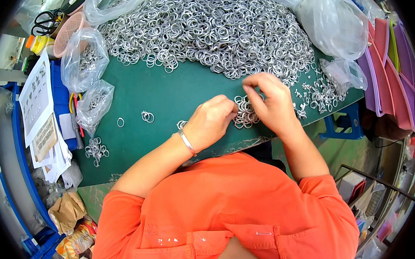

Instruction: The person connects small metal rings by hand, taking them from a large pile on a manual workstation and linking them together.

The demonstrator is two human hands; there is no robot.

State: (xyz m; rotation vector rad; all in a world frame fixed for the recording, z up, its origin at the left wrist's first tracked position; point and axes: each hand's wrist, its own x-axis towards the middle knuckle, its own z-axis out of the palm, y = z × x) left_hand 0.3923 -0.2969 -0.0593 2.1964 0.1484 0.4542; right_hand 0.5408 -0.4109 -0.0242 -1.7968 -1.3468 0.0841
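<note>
The person in the orange shirt leans over a green surface, both hands working at a small cluster of metal rings near its front edge. The left hand, a silver bangle on its wrist, is curled nearly shut with fingertips pinched at the cluster's left side. The right hand arches over it, thumb and forefinger pinched together just above the rings; whether a single ring sits between them I cannot tell.

Going by how things lie, most of the work looks undone. The big heap of loose rings covers the far half of the surface, far too many to count. What seems handled is small:

- two clear bags with rings inside, at the left
- one little bunch of rings near the left front
- one single ring and one linked pair, lying apart
- a scatter of small metal clips to the right, too many to count

Other clear bags sit on the far right, and one pair of scissors at the far left corner. Paper sheets lie off the left edge, pink and purple folders off the right.
</note>
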